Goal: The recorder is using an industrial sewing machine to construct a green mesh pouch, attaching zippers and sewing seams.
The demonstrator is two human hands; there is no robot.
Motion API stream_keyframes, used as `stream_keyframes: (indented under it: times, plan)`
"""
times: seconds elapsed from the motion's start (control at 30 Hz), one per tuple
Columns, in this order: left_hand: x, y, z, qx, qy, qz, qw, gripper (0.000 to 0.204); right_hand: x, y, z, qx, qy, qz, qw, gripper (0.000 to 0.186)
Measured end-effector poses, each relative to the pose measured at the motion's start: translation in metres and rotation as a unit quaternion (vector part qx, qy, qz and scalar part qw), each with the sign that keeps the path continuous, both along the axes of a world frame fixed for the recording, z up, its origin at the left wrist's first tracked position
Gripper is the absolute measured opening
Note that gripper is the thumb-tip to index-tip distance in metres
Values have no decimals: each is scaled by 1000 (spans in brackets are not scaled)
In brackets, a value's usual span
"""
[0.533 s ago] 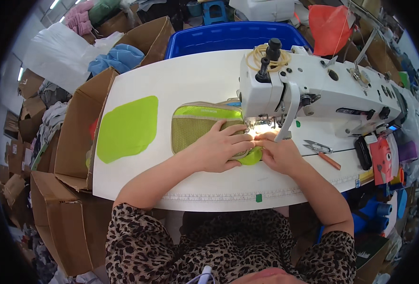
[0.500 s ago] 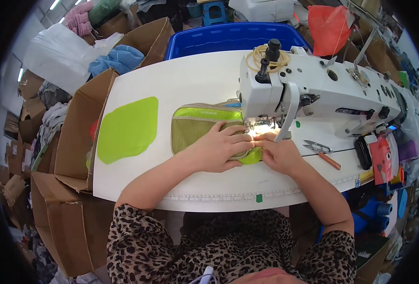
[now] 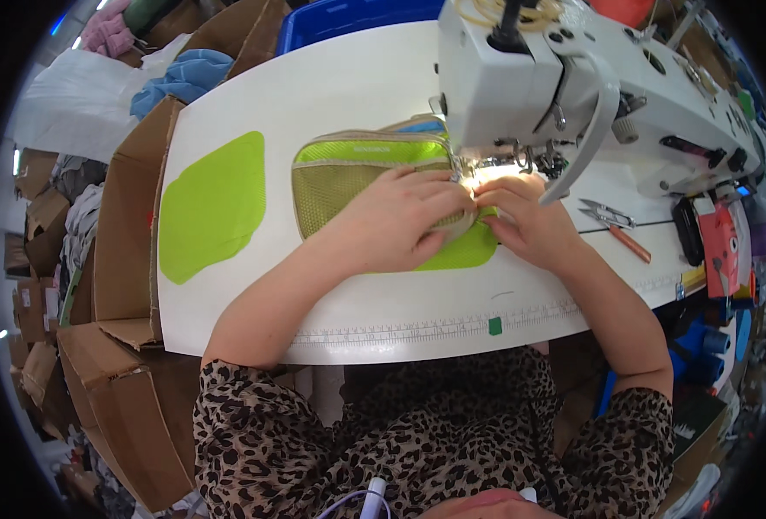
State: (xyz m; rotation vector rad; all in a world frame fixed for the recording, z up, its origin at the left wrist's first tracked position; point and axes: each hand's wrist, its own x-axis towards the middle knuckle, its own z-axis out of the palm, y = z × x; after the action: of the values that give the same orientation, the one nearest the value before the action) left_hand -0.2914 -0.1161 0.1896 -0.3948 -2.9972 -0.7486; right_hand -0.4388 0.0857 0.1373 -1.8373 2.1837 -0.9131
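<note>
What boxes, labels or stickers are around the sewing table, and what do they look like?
Cardboard boxes: brown, open flaps, along the table's left edge.
Blue crate: plastic, rectangular, behind the table.
White plastic bag: crumpled, far left.
Small label: thin strip on the lime-green mesh pouch under the left hand.
Red card: oblong, right of the sewing machine.
Green sticker: small square on the table's front edge.
</note>
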Motion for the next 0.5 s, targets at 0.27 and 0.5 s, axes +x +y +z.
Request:
stream_keyframes:
  times: [0.27, 0.5]
  plan:
    - [-4, 11, 1, 3, 36, 68, 997, 27, 13, -10, -9, -63, 46, -25, 997, 26]
    - [11, 39, 10, -199, 155, 39, 967, 44, 8, -10, -12, -135, 88, -13, 987, 25]
